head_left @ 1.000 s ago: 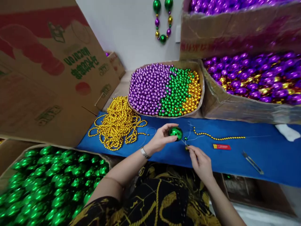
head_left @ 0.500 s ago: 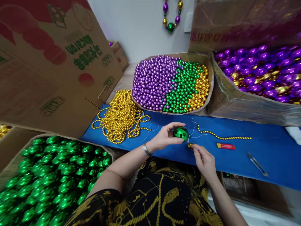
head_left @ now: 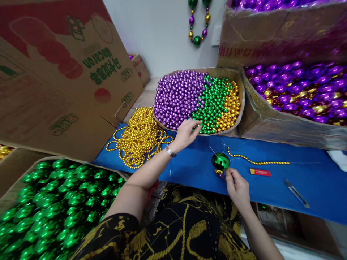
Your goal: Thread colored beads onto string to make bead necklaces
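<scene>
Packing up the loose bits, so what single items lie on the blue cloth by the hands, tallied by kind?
Large green ball: 1
Short gold bead strand: 1
Red packet: 1
Metal snips: 1
Total: 4
The gold bead heap is too tangled to count.

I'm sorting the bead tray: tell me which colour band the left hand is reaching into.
The green band, the middle stripe of the tray, between purple and gold. The left hand has its fingertips at that band's near edge.
</scene>
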`<state>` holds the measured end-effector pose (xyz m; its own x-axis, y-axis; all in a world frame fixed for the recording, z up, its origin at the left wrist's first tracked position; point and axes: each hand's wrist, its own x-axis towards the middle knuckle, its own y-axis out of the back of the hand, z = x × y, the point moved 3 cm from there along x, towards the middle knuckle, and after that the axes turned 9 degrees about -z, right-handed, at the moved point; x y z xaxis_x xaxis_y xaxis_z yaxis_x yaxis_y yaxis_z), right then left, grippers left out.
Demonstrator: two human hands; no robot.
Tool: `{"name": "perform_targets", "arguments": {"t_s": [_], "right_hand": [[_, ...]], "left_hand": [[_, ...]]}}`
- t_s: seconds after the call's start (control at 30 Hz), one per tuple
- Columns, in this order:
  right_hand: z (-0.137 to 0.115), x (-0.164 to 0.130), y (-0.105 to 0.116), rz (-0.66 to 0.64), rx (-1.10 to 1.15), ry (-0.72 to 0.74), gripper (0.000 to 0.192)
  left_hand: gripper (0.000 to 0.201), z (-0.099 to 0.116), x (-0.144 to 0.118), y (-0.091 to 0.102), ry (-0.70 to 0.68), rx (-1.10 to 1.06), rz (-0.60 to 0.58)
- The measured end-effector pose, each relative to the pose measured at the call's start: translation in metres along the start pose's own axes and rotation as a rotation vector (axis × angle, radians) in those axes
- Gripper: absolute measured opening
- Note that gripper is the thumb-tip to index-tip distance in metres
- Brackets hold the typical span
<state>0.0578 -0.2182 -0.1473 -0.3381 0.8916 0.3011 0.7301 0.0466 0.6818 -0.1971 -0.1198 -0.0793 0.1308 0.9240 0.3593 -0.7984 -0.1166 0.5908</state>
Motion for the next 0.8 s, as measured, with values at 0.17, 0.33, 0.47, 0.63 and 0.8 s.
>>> {"name": "perform_targets", "arguments": {"t_s": [0.17, 0.33, 0.47, 0.63, 0.8], "right_hand": [[0.002, -0.001, 0.001, 0.042, -0.002, -0.035, 0.021], [-0.001, -0.001, 0.003, 0.042, 0.025, -0.061, 0.023], [-0.003, -0.001, 0.006, 0.044, 0.031, -0.053, 0.022], [-0.003, -0.003, 0.008, 0.070, 0.023, -0.056, 0.022], [-0.004, -0.004, 0.011, 0.094, 0.026, -0.087, 0.023]], "left_hand": [[0.018, -0.014, 0.051, -0.008, -0.057, 0.306, -0.128], [0.018, 0.002, 0.072, -0.043, -0.125, 0.350, -0.285], [0.019, 0.017, 0.086, -0.074, -0.170, 0.527, -0.425], [0.025, 0.028, 0.096, -0.095, -0.160, 0.614, -0.500], [0.017, 0.029, 0.089, -0.073, -0.014, 0.192, -0.324]]}}
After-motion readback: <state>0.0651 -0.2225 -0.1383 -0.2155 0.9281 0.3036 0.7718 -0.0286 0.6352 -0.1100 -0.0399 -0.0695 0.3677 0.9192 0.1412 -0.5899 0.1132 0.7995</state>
